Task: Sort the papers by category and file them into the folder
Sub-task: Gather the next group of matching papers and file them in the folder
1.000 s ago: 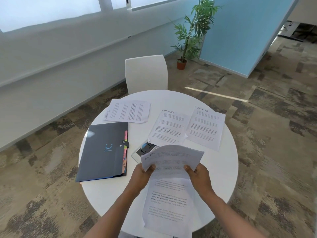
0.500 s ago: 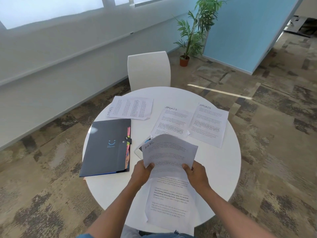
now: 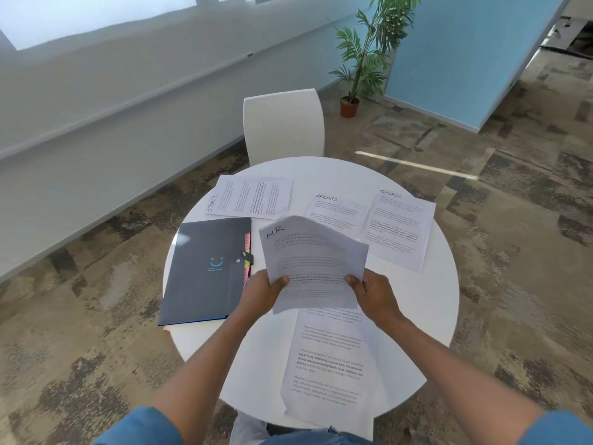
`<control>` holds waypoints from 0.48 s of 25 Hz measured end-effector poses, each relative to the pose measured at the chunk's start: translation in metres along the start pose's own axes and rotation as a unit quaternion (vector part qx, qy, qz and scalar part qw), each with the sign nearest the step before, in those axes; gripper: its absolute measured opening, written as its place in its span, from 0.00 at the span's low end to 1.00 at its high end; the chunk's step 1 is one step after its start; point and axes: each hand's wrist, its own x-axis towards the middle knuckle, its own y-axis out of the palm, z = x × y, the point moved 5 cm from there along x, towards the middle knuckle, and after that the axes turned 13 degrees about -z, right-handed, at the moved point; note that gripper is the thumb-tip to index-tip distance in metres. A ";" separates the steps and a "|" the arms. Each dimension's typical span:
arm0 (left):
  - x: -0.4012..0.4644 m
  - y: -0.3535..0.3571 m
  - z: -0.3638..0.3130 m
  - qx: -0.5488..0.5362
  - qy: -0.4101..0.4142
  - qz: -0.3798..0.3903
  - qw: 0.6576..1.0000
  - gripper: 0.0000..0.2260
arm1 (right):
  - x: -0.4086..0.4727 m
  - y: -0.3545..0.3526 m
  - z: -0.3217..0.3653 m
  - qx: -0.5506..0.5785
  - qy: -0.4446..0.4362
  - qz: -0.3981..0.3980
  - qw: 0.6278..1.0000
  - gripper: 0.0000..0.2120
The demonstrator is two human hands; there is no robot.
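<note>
I hold a sheet marked "HR" (image 3: 313,255) up over the round white table (image 3: 426,303). My left hand (image 3: 261,292) grips its lower left edge and my right hand (image 3: 373,295) grips its lower right edge. Under it, a printed sheet (image 3: 330,364) lies at the near edge of the table. A dark folder (image 3: 207,269) with coloured tabs lies shut to the left. Three sheets marked "SPORTS" lie further back: one (image 3: 253,197) behind the folder, one (image 3: 337,215) in the middle, one (image 3: 399,228) at the right.
A white chair (image 3: 284,123) stands at the far side of the table. A potted plant (image 3: 362,56) stands beyond it beside a blue partition (image 3: 455,53). Patterned carpet surrounds the table.
The HR sheet has been lifted and tipped up so its heading now faces me. It now hides the small device that lay beside the folder. The view has tilted down.
</note>
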 end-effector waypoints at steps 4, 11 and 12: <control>0.021 -0.024 -0.023 -0.059 0.010 -0.031 0.998 0.09 | 0.034 -0.001 0.036 0.015 -0.022 0.029 0.999 0.11; 0.022 -0.025 0.010 -0.020 -0.021 0.045 0.999 0.09 | 0.032 0.031 0.018 -0.029 0.030 0.109 0.993 0.15; 0.022 -0.023 0.017 -0.012 -0.032 0.055 0.998 0.09 | 0.028 0.037 0.008 -0.023 0.049 0.106 0.993 0.15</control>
